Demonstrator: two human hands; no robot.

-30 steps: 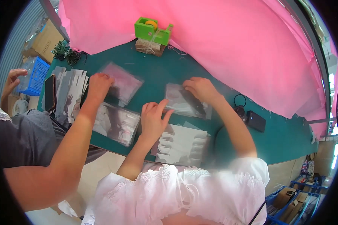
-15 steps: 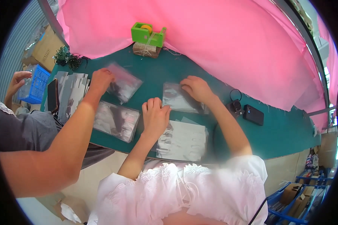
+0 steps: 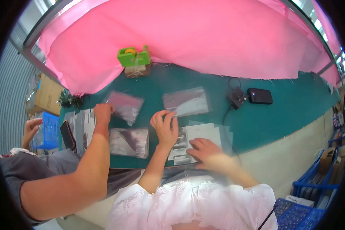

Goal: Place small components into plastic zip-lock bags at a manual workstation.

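Note:
My right hand [image 3: 207, 152] lies flat over a stack of white sheets [image 3: 205, 132] at the near edge of the table, fingers somewhat apart. Small silvery-grey pieces [image 3: 179, 143] show along the sheets' left side. Beside that edge is my left hand [image 3: 165, 128], raised a little, its fingers bent and apart with nothing visible between them. Just beyond it rests a pile of clear, flat plastic bags [image 3: 188, 101]. Thin clear sheets [image 3: 225, 134] stick out at the right of the white stack.
A co-worker's hand [image 3: 102, 113] is beside pinkish plastic packets [image 3: 124, 105]; another packet pile [image 3: 129, 143] lies nearer me. A green tape dispenser [image 3: 134, 56] sits on a block [image 3: 137, 70]. Rightward are a black charger [image 3: 237, 97] with cable and a black power bank [image 3: 260, 96].
My right hand has come back from the plastic bags to the white sheets. My left hand has lifted slightly with its fingers spreading. The whole view has shifted.

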